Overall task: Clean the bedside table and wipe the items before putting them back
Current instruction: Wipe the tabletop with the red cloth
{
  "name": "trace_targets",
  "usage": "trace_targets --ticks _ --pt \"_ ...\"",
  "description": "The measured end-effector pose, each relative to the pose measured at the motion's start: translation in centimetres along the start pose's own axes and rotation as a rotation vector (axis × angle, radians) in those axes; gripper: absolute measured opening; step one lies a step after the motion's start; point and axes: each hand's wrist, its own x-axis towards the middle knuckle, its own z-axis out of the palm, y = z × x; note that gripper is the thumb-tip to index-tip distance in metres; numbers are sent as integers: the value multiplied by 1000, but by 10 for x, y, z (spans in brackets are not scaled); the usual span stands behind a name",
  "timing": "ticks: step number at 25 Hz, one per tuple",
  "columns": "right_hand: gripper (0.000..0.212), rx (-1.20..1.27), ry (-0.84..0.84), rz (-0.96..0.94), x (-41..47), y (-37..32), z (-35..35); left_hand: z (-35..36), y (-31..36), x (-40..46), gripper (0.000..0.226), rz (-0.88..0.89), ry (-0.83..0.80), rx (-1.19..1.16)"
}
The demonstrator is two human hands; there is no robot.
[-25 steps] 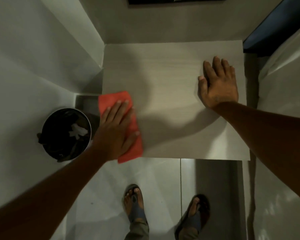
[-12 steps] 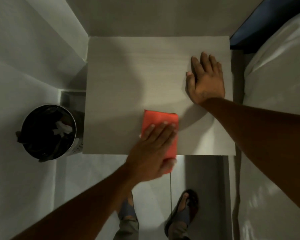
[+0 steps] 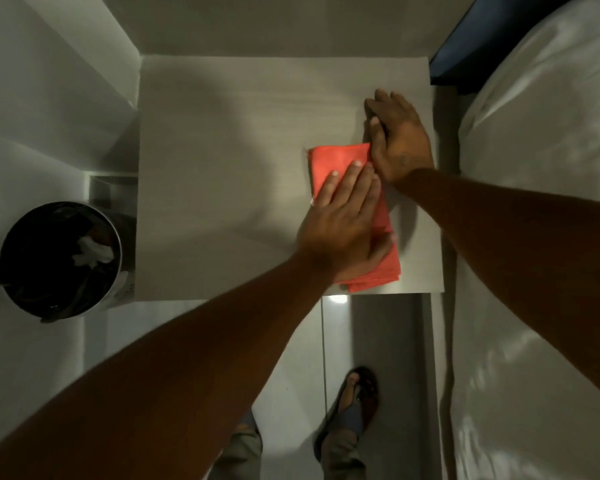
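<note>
The pale bedside table (image 3: 222,161) fills the middle of the view, its top bare except for a folded red cloth (image 3: 333,161). My left hand (image 3: 343,226) lies flat on that cloth near the table's front right corner, pressing it onto the surface. My right hand (image 3: 399,136) rests palm down on the tabletop by the right edge, its heel touching the cloth's far corner. No bedside items are on the table.
A round metal waste bin (image 3: 58,261) with crumpled paper inside stands on the floor left of the table. A bed with white sheets (image 3: 541,237) runs along the right. White walls close in left and behind. My sandalled feet (image 3: 354,403) stand on the tiled floor.
My left hand has slid the red cloth from the table's left edge across the front to the right side, up against my right hand. The right hand stayed roughly in place.
</note>
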Motion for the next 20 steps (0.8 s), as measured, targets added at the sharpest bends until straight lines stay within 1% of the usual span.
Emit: trace_targets --ticks 2,5,8,11,12,15,17,20 --pt "41 112 -37 0 5 7 -12 -4 0 -7 89 83 -20 1" --pt "36 163 -100 44 9 9 -21 -11 -25 -26 86 176 0 -10" --pt "37 132 -144 28 10 11 -24 -13 -41 -40 84 123 9 44" --pt "37 114 -175 18 13 11 -27 -11 -15 -23 87 28 -28 39" --pt "37 117 -168 24 13 10 -28 -9 1 -14 88 45 -43 15" --pt "37 142 -156 37 10 6 -27 -1 45 10 91 168 -57 -23" --pt "38 127 -177 40 9 4 -28 0 57 20 91 208 -53 -14" --pt "38 123 -197 49 8 3 -32 0 56 22 91 246 -72 9"
